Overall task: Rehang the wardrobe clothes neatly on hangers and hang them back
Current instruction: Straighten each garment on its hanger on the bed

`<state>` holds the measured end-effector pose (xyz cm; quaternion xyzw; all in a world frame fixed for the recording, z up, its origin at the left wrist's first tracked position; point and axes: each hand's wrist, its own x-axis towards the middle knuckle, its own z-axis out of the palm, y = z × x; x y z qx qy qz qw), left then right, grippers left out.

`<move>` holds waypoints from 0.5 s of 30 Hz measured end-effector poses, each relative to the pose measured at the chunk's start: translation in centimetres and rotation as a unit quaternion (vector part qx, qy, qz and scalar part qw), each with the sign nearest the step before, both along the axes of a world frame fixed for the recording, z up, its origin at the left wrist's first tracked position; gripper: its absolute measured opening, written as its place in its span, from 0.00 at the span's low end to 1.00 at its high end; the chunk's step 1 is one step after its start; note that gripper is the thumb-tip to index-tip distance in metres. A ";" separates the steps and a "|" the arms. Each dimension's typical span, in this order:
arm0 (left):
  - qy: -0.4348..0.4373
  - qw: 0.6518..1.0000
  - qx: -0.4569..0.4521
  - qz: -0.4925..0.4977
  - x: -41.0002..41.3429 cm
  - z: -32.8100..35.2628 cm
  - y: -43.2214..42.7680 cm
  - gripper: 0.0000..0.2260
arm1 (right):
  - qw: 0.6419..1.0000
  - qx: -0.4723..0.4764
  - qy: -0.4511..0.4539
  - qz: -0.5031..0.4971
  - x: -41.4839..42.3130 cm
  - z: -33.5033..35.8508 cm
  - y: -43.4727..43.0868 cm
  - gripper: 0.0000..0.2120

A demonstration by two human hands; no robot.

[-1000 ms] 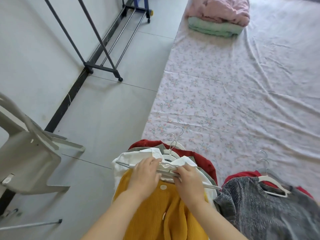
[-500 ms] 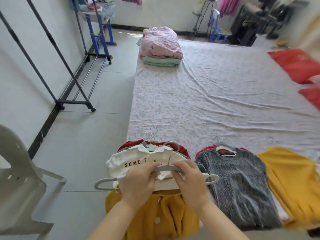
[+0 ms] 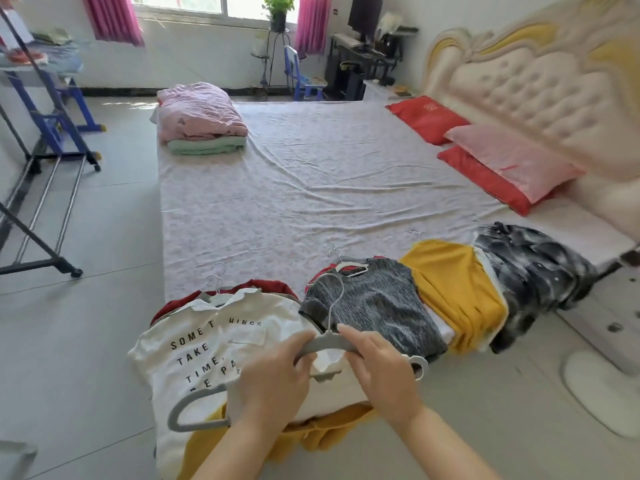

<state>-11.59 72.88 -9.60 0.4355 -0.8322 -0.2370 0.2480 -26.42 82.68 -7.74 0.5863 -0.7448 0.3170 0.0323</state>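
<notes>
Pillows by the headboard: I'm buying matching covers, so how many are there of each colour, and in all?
Red pillows: 2
Pink pillow: 1
Total: 3

Folded pink quilt (image 3: 199, 112) atop green blanket (image 3: 207, 147), far left corner of bed (image 3: 311, 188). Red pillow (image 3: 424, 117) and pink pillow (image 3: 509, 161) along right edge, against headboard (image 3: 536, 81).
</notes>
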 end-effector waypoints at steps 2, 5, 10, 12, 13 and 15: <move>0.001 1.000 0.001 -0.024 -1.9 0.4 1.5 0.19 | 0.999 -0.018 0.012 -0.023 -1.6 0.2 2.1 0.22; 0.000 0.999 0.007 -0.045 -5.1 1.0 4.0 0.17 | 0.997 -0.022 0.025 -0.063 -4.4 0.2 5.5 0.18; 0.016 0.994 0.031 -0.100 -12.2 2.0 9.9 0.10 | 0.993 -0.048 0.052 -0.090 -10.9 0.3 12.5 0.17; 0.026 0.990 0.036 -0.135 -15.2 2.0 12.8 0.11 | 0.991 -0.053 0.060 -0.103 -14.1 0.5 15.9 0.19; 0.036 0.987 0.034 -0.152 -16.7 2.1 14.3 0.12 | 0.991 -0.055 0.062 -0.108 -15.8 0.6 17.6 0.20; 0.049 0.981 0.039 -0.184 -19.5 2.3 17.4 0.15 | 0.989 -0.064 0.072 -0.112 -19.0 0.7 20.6 0.20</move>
